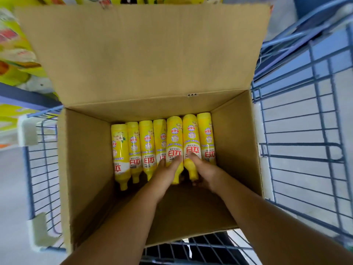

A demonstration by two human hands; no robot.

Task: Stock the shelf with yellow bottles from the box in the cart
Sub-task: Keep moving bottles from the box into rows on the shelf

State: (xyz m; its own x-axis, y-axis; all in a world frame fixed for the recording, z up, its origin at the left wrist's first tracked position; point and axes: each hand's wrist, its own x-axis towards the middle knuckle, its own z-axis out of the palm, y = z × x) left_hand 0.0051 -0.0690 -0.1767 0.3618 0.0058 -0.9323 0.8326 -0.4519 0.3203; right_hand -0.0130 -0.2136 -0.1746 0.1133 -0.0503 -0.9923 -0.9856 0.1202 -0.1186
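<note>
Blue wire cart (298, 131) carried the open box (86, 159); seven yellow bottles (147, 148) lay along its far wall.
Each hand clasped one bottle near its neck: left hand (168, 173), right hand (205, 169); caps pointed toward the person.

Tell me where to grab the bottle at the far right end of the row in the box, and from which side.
Grip the far-right bottle around its narrow neck end, coming from the near, empty part of the box. It lies flat with the cap toward the person, packed against the neighbouring bottle the right hand grasps, so its sides are blocked.
</note>
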